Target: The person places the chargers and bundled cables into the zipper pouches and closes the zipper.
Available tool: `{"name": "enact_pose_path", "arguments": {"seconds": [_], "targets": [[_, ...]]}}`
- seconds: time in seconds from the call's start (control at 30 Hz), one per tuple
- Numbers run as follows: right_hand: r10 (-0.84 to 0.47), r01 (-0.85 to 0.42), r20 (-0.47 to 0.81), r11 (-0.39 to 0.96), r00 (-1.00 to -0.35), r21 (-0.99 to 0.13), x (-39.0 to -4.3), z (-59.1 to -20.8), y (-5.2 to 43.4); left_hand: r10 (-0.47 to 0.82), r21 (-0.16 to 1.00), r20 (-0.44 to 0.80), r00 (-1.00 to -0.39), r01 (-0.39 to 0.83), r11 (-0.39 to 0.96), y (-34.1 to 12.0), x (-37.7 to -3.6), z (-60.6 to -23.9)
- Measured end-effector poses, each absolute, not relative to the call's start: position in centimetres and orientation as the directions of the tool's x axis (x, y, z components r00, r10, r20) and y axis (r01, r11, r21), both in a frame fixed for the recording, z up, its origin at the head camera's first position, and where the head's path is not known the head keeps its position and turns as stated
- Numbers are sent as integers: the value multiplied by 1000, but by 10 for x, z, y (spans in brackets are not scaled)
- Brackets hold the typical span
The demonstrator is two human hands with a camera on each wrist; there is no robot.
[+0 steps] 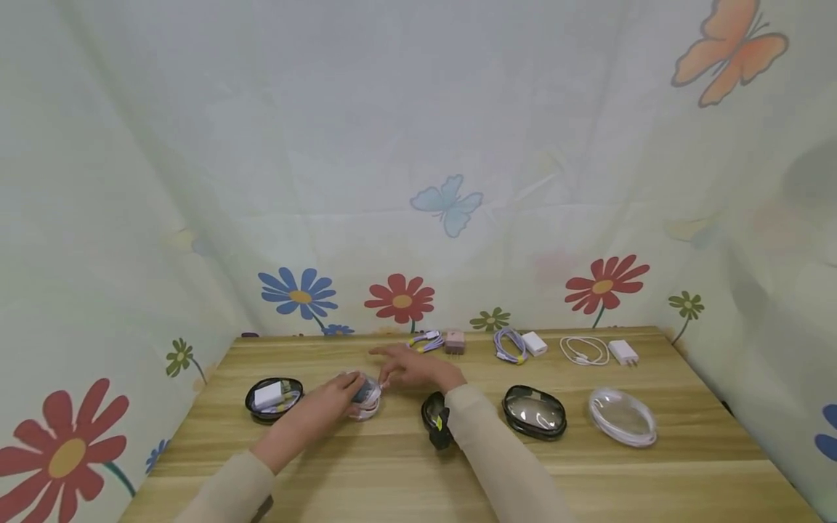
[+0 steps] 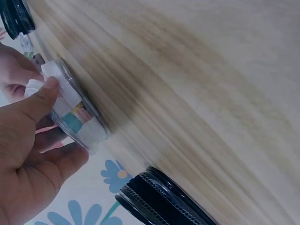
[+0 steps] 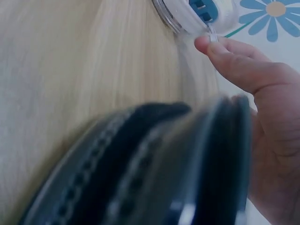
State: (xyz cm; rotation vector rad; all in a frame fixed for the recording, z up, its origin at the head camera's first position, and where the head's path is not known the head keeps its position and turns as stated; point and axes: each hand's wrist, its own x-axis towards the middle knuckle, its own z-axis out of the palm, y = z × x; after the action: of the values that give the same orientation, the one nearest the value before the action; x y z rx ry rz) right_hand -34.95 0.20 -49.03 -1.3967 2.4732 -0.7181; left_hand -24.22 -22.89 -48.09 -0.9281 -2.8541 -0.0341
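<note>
Case [image 1: 370, 401], clear with a white rim, is low at the table [image 1: 366, 472], left of centre; I judge it light, flexible and slick, safest held by its rim. My left hand [image 1: 330, 401], half closed, grips it between thumb and fingers; my right hand [image 1: 418, 367] pinches its zipper pull [image 3: 213, 34]. The table looks smooth, wood-grained; pale cloth [image 1: 425, 94] behind shows red flowers [image 1: 402, 299] and 1 blue butterfly [image 1: 448, 205]

The counter [image 1: 386, 479] is covered with light wood grain. Along its back edge two purple cables [image 1: 427, 341], one white cable [image 1: 580, 359], one pink charger [image 1: 455, 341] and two white chargers [image 1: 535, 343] are laid. Nearer, three black cases [image 1: 534, 412] are placed, one partly hidden; at the right a white-rimmed case [image 1: 647, 439] is set.
</note>
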Motion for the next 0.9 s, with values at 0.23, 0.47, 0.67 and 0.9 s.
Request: {"name": "enact_pose_path", "arguments": {"seconds": [0.23,0.47,0.67,0.9], "targets": [[-877,-751,50,378,-478,-542,-349,-493,9,558,-6,113,-822,561,828,-227,-242,-480],[-823,-759,140,425,-551,-493,-349,-499,4,655,-164,184,-733,635,755,-234,-242,-481],[-779,-766,209,462,-591,-446,-350,-501,-5,704,-125,183,-686,694,709,-239,-243,-490],[-766,-799,230,563,-601,-211,-349,-497,-10,669,-172,158,-726,647,743,-236,-237,-491]]}}
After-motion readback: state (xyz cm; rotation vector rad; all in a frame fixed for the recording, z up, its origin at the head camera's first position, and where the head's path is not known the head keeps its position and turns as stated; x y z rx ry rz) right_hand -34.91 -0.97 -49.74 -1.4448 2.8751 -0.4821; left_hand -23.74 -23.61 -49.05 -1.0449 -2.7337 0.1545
